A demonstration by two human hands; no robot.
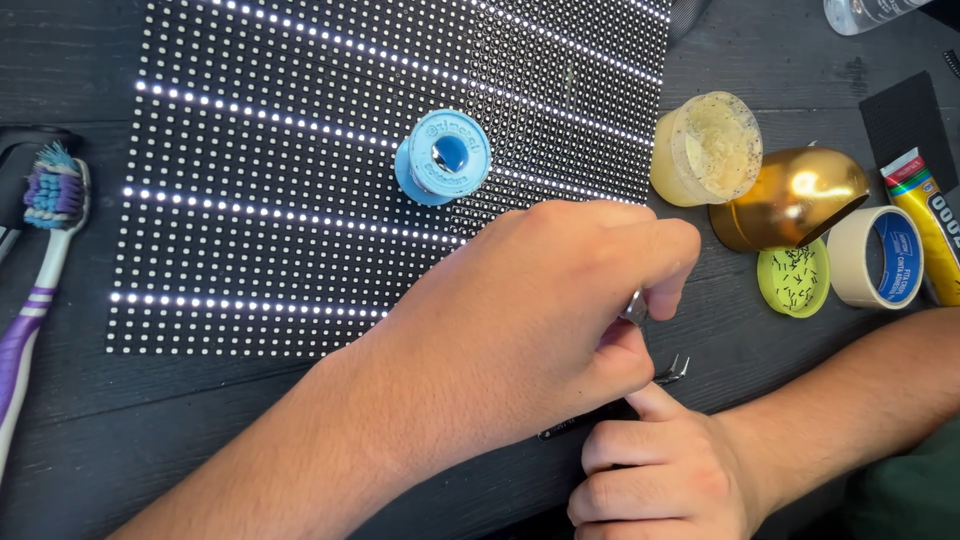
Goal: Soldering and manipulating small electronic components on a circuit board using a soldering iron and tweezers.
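Note:
My left hand (pixel 540 330) reaches across the lower right corner of a black LED matrix panel (pixel 300 170) with lit rows of white dots. Its fingers are closed on a small metal tool (pixel 634 308) that is mostly hidden by the fingers. My right hand (pixel 660 470) sits just below it, fist curled around thin metal tweezers (pixel 672 370) whose tips poke out between the two hands. A blue spool (pixel 442 157) stands on the panel above my left hand.
Right of the panel are a yellowish open jar (pixel 706 148), a gold lid (pixel 795 197), a green lid with small dark parts (pixel 794 278), a masking tape roll (pixel 880 257) and a glue tube (pixel 925 215). A purple toothbrush (pixel 40 250) lies at the left edge.

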